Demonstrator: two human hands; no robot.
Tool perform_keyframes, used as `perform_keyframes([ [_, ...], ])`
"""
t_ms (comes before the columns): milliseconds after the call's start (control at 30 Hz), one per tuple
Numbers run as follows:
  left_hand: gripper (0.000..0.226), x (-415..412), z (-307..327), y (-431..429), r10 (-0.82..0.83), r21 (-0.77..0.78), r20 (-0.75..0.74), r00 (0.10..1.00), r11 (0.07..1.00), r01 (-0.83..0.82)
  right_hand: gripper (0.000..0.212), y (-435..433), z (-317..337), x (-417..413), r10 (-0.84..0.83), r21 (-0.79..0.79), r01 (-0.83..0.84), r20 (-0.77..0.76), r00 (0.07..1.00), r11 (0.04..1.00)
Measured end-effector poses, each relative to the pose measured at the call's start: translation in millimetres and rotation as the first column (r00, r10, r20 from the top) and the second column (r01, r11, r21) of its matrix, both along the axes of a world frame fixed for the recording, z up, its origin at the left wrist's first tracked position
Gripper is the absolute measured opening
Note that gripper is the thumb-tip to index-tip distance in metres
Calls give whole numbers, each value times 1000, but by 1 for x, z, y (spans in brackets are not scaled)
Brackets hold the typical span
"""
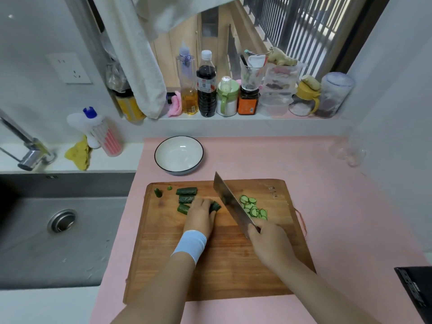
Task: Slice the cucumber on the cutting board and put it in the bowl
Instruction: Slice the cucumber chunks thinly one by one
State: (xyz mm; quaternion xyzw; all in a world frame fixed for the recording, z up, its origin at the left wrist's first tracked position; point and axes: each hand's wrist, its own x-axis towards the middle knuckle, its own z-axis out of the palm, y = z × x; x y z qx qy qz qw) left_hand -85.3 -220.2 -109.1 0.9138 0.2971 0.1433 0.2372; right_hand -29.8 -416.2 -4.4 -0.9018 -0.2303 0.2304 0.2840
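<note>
1. Pink countertop (327, 183) under rectangular wooden cutting board (222, 265).
2. Left hand (199, 218), fingers curled, pins dark green cucumber chunk (215, 206) mid-board.
3. Right hand (268, 242), fingers wrapped round handle of steel cleaver (230, 202).
4. White dark-rimmed bowl (178, 155) behind board.

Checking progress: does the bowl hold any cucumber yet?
Empty. The bowl shows only its bare white inside; the slices lie on the cutting board.

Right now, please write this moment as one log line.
phase: slicing | left hand: holds cucumber piece | right hand: grips knife | slices: on board | bowl: empty
</note>
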Motion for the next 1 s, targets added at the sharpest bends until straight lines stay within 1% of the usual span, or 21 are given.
perform_keyframes([
  [67, 18, -20, 1, -10, 16, 11, 57, 998, 1000, -17, 28, -5, -1, -5, 36, -21, -35, 37, 999, 999],
  [133, 20, -37, -2, -21, 6, 53, 97, 995, 999, -11, 21, -10, -3, -11, 61, -25, -60, 81, 995, 998],
  [200, 23, -53, -7, -33, 12, 55, 119, 993, 998, -19, 20, -15, -3, -17, 88, -40, -84, 130, 988, 996],
  [300, 20, -75, -15, -48, 77, 20, 124, 989, 997, -81, 21, -20, -5, -25, 149, -69, -139, 173, 973, 988],
  [500, 19, -101, -18, -65, 166, 2, 128, 978, 986, -168, 21, -24, -10, -37, 303, -85, -292, 194, 933, 953],
  [667, 15, -104, -19, -69, 172, -12, 162, 972, 985, -172, 30, -21, -16, -43, 408, -151, -381, 243, 880, 912],
  [833, 17, -102, -17, -70, 146, -13, 203, 968, 989, -146, 39, -16, -26, -48, 433, -186, -395, 269, 860, 900],
  [933, 7, -100, -17, -65, 122, -17, 201, 972, 993, -121, 36, -12, -29, -46, 415, -188, -376, 255, 873, 907],
  [1000, 15, -99, -17, -61, 94, -6, 169, 981, 995, -95, 32, -8, -28, -44, 398, -177, -365, 219, 891, 914],
])
